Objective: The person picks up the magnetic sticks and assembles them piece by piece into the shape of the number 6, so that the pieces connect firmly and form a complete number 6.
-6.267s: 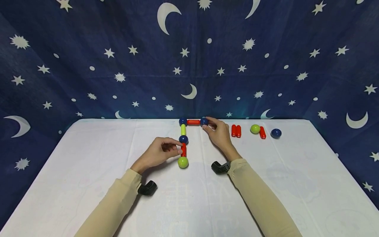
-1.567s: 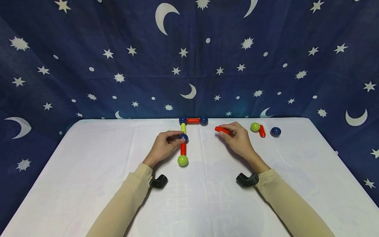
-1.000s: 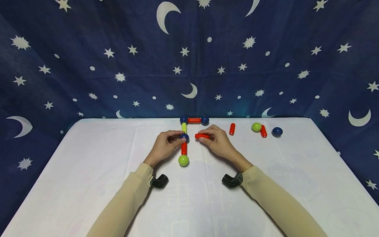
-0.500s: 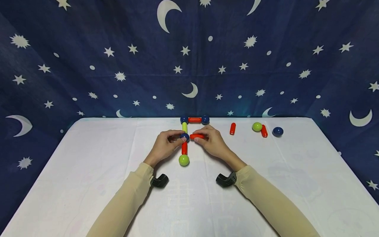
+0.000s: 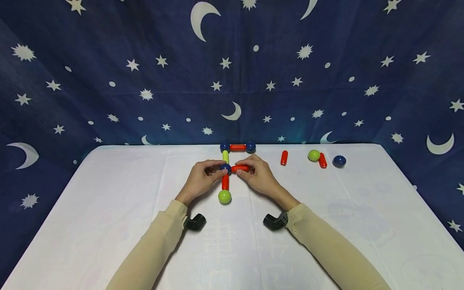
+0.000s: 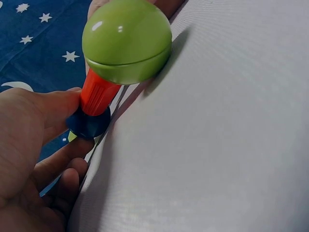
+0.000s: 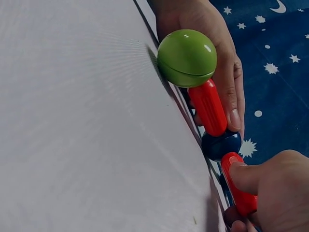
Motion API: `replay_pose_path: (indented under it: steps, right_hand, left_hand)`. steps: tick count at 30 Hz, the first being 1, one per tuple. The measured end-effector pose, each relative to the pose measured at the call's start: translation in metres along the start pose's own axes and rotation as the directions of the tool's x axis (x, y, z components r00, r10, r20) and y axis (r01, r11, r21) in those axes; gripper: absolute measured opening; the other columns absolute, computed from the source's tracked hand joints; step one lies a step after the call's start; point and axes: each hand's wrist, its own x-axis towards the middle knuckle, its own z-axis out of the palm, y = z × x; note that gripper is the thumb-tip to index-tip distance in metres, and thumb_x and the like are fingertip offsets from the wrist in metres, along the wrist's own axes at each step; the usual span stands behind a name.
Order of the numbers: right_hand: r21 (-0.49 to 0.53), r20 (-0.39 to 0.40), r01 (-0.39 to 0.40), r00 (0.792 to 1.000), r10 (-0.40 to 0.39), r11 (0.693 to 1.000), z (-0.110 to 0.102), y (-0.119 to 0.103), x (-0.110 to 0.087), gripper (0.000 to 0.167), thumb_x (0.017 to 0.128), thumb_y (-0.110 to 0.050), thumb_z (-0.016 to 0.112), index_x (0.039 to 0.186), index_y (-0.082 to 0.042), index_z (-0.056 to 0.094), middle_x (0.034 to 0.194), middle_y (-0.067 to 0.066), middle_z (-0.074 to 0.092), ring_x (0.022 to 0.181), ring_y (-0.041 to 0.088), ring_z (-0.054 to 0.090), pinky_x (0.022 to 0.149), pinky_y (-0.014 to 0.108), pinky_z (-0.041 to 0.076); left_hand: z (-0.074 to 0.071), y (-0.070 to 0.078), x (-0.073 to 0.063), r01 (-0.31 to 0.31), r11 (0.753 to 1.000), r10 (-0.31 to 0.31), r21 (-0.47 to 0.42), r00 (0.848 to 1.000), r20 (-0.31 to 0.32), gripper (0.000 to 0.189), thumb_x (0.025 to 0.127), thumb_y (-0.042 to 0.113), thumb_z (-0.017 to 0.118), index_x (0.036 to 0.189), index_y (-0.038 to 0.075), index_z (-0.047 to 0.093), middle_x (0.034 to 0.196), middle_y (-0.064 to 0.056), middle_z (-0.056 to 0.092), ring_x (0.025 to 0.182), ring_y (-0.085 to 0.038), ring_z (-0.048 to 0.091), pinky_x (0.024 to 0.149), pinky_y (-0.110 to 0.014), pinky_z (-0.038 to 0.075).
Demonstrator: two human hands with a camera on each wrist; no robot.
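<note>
In the head view, my left hand (image 5: 201, 177) pinches the middle blue ball (image 5: 226, 168) between thumb and fingers. My right hand (image 5: 264, 176) grips a red rod (image 5: 238, 168) whose left end meets that ball's right side. Below the ball runs another red rod (image 5: 225, 183), ending in a lime green ball (image 5: 224, 197) nearest me. Above it a lime rod (image 5: 225, 155) leads to a blue ball (image 5: 224, 147) at the back corner. From there a red rod (image 5: 237, 148) reaches a further blue ball (image 5: 251, 147). The right wrist view shows the gripped red rod (image 7: 236, 186) against the blue ball (image 7: 221, 146).
To the right on the white-covered table (image 5: 232, 249) lie a loose red rod (image 5: 284, 158), a lime ball (image 5: 313, 156) beside a second red rod (image 5: 322, 160), and a blue ball (image 5: 339, 161). A dark blue starry cloth (image 5: 163, 104) hangs right behind the table.
My right hand left the back right blue ball, picked up one of two paired red rods and brought it left to the middle blue ball. My left hand shifted from the lower red rod to that ball.
</note>
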Motion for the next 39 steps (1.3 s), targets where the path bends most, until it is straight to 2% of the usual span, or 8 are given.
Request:
replay_pose_path:
  steps: [10,18,20,23,27,30,33,39]
  right_hand:
    - [0.007,-0.014,0.015,1.000,-0.015,1.000,0.001,0.002,-0.002,0.027,0.092,-0.013,0.075,0.119,-0.008,0.075,0.102,0.004,0.061,0.083,0.018,0.051,0.070,0.029,0.043]
    - [0.016,-0.024,0.043,0.999,-0.042,0.999,0.001,0.003,-0.001,0.026,0.093,-0.013,0.075,0.118,-0.007,0.076,0.102,0.004,0.062,0.084,0.019,0.052,0.070,0.030,0.042]
    - [0.016,-0.022,0.039,0.999,-0.038,0.999,0.001,0.003,-0.001,0.026,0.093,-0.013,0.075,0.118,-0.007,0.076,0.102,0.004,0.062,0.085,0.019,0.052,0.071,0.030,0.043]
    - [0.015,-0.023,0.042,0.999,-0.042,0.999,0.001,0.003,-0.001,0.026,0.093,-0.013,0.075,0.118,-0.006,0.076,0.102,0.005,0.062,0.085,0.019,0.053,0.071,0.030,0.044]
    - [0.010,-0.025,0.051,0.998,-0.050,0.999,0.002,0.003,-0.001,0.025,0.093,-0.013,0.075,0.117,-0.006,0.076,0.102,0.004,0.062,0.085,0.019,0.053,0.071,0.030,0.044]
    - [0.008,-0.028,0.057,0.998,-0.057,0.998,0.002,0.004,-0.001,0.025,0.093,-0.012,0.075,0.117,-0.006,0.076,0.101,0.004,0.062,0.084,0.018,0.052,0.071,0.029,0.044]
    - [0.006,-0.029,0.060,0.998,-0.060,0.998,0.002,0.004,-0.002,0.025,0.093,-0.012,0.075,0.116,-0.006,0.076,0.101,0.004,0.062,0.083,0.018,0.052,0.071,0.029,0.044]
    - [-0.002,-0.030,0.065,0.997,-0.065,0.998,0.002,0.005,-0.001,0.024,0.093,-0.013,0.075,0.116,-0.007,0.076,0.101,0.004,0.062,0.082,0.018,0.052,0.070,0.029,0.044]
  left_hand:
    - [-0.006,-0.001,0.000,-0.012,0.998,0.014,-0.069,1.000,0.027,0.037,0.092,0.016,0.077,0.127,0.005,0.071,0.109,-0.011,0.071,0.089,-0.023,0.062,0.080,-0.030,0.051]
    - [-0.019,0.001,-0.004,0.025,0.993,-0.014,-0.114,0.995,0.096,0.032,0.088,0.016,0.081,0.118,0.007,0.075,0.100,-0.010,0.068,0.083,-0.025,0.057,0.071,-0.030,0.047]
    - [-0.022,0.000,-0.006,0.033,0.993,-0.016,-0.117,0.990,0.142,0.032,0.088,0.015,0.081,0.118,0.008,0.076,0.095,-0.009,0.066,0.081,-0.025,0.056,0.069,-0.029,0.046]
    - [-0.028,-0.001,-0.009,0.025,0.993,0.007,-0.112,0.960,0.278,0.035,0.086,0.013,0.082,0.120,0.010,0.075,0.094,-0.007,0.066,0.083,-0.026,0.056,0.070,-0.028,0.046]
    - [-0.034,0.000,-0.011,-0.041,0.993,0.087,-0.109,0.883,0.462,0.042,0.082,0.010,0.085,0.122,0.009,0.074,0.095,-0.006,0.068,0.090,-0.026,0.058,0.076,-0.031,0.045]
    - [-0.032,0.000,-0.012,-0.081,0.988,0.137,-0.128,0.840,0.525,0.043,0.081,0.008,0.086,0.122,0.006,0.074,0.096,-0.004,0.069,0.093,-0.027,0.059,0.081,-0.034,0.045]
    - [-0.029,0.000,-0.013,-0.097,0.985,0.161,-0.145,0.828,0.537,0.041,0.080,0.007,0.087,0.119,0.005,0.075,0.097,-0.003,0.071,0.094,-0.026,0.060,0.084,-0.034,0.046]
    - [-0.026,-0.002,-0.013,-0.120,0.978,0.191,-0.168,0.837,0.512,0.036,0.079,0.004,0.086,0.114,0.003,0.076,0.097,-0.003,0.072,0.093,-0.026,0.062,0.083,-0.033,0.048]
